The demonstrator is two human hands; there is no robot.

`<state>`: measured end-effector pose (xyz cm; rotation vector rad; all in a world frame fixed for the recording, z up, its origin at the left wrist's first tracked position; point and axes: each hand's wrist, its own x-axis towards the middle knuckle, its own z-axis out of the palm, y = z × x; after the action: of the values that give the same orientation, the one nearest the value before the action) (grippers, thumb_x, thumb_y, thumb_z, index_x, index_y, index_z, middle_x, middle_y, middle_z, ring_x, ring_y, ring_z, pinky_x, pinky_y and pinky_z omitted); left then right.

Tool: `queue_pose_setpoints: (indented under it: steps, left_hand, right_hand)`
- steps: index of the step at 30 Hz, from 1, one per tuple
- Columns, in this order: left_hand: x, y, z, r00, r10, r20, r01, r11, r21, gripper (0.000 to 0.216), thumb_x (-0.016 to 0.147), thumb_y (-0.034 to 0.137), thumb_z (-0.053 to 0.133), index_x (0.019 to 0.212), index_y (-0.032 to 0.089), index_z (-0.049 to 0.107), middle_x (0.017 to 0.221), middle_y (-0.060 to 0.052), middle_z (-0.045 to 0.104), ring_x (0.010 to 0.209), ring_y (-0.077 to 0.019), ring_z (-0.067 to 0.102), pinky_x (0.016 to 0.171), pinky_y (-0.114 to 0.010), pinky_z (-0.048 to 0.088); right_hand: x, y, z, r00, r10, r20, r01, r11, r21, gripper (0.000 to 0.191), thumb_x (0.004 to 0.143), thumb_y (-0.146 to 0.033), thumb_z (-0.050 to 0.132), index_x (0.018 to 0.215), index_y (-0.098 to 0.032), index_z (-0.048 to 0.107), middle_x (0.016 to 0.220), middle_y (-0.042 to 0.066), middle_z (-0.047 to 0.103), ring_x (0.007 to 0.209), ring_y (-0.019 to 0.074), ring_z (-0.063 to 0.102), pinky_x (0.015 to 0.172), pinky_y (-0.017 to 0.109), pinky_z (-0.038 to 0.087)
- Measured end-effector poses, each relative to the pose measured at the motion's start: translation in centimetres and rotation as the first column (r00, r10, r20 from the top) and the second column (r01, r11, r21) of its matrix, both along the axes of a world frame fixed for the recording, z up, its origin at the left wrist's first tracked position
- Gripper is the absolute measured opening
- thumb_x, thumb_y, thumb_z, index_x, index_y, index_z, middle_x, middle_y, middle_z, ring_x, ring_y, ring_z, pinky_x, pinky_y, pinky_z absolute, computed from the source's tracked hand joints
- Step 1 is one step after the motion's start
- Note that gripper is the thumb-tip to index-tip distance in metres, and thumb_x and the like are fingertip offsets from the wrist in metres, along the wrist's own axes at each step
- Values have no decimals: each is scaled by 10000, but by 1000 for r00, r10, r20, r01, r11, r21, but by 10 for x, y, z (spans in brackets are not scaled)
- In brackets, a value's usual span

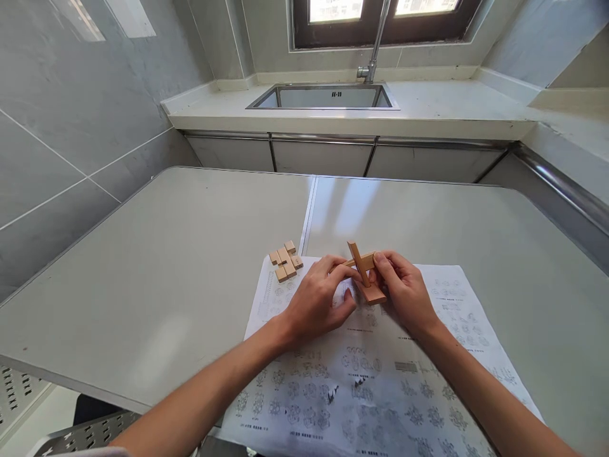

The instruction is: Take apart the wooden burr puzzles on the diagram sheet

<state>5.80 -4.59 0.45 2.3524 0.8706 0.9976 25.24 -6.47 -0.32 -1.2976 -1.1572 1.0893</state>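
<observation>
Both hands hold a small assembly of crossed wooden puzzle sticks (365, 274) just above a printed instruction sheet (371, 368) on a grey table. My left hand (318, 299) pinches the left end of a horizontal stick with thumb and forefinger. My right hand (404, 289) grips the right side, fingers curled round the pieces. One stick stands tilted upright between the hands; a flat piece lies underneath. Several more loose wooden pieces (286, 260) lie in a small cluster to the left of my left hand, at the sheet's top left corner.
The grey table (166, 266) has a seam down its middle and a tiled wall on its left. Beyond it runs a white counter with a steel sink (323, 97) and tap (373, 47) under a window. A perforated metal chair (90, 431) shows at the lower left.
</observation>
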Motion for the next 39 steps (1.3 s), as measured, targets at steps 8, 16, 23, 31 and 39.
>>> queue_pose_setpoints:
  steps: [8, 16, 23, 31, 39]
  left_hand:
    - [1, -1, 0, 1000, 0, 20, 0, 1000, -2, 218, 932, 111, 583, 1121, 204, 642, 1165, -97, 664, 1087, -233, 674, 969, -414, 577]
    - [-1, 1, -2, 999, -11, 32, 11, 1000, 0, 211, 973, 87, 546, 1118, 199, 650, 1156, -93, 662, 1050, -214, 681, 947, -394, 584]
    - [0, 2, -5, 999, -4, 47, 3, 1000, 18, 239, 989, 64, 516, 1132, 199, 653, 1149, -96, 663, 1043, -214, 683, 930, -397, 591]
    - [0, 0, -2, 998, 9, 57, -10, 1000, 9, 218, 975, 71, 527, 1108, 194, 648, 1146, -101, 669, 1023, -212, 690, 914, -394, 597]
    - [0, -1, 0, 996, 0, 92, -1, 1000, 10, 156, 1002, 109, 538, 1080, 188, 647, 1113, -99, 672, 1005, -205, 689, 891, -383, 602]
  right_hand:
    - [0, -1, -3, 993, -41, 110, 35, 998, 56, 423, 1015, -592, 601, 829, -215, 646, 715, -12, 586, 647, 144, 529, 605, 260, 435]
    - [-1, -1, 0, 990, -53, 128, 45, 997, 68, 441, 996, -615, 610, 863, -201, 684, 727, 5, 639, 599, 140, 541, 552, 256, 441]
    - [-2, -2, 2, 985, -66, 161, 56, 996, 64, 455, 1003, -627, 589, 882, -201, 691, 722, 11, 655, 578, 140, 554, 528, 250, 455]
    - [-5, -2, 4, 994, -18, 107, 12, 999, 51, 452, 1018, -621, 573, 829, -213, 623, 651, -20, 619, 454, 110, 498, 484, 252, 443]
    - [-3, -2, 3, 997, -1, 75, -4, 998, 66, 407, 1027, -585, 581, 848, -223, 630, 549, -45, 548, 500, 140, 534, 556, 271, 469]
